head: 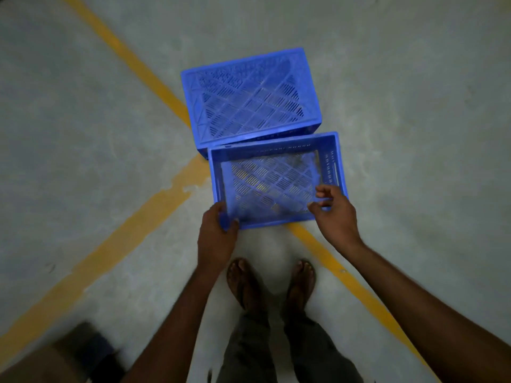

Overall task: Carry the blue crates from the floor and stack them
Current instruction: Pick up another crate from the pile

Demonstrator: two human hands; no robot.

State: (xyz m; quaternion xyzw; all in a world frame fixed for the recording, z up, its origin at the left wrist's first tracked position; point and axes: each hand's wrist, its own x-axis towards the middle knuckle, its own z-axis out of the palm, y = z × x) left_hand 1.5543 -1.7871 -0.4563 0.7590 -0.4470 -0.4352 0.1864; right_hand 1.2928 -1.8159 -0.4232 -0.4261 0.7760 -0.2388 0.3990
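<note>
Two blue slatted plastic crates stand on the concrete floor in front of me. The far crate (250, 99) is taller or stacked and its open top faces up. The near crate (276, 178) touches it on the near side. My left hand (217, 234) grips the near crate's near-left corner. My right hand (336, 214) hovers at the near-right corner with fingers spread over the rim, and I cannot tell whether it touches.
Yellow floor lines (132, 62) cross under the crates. My two feet in sandals (272, 280) stand just behind the near crate. A dark blurred object (83, 352) lies at the lower left.
</note>
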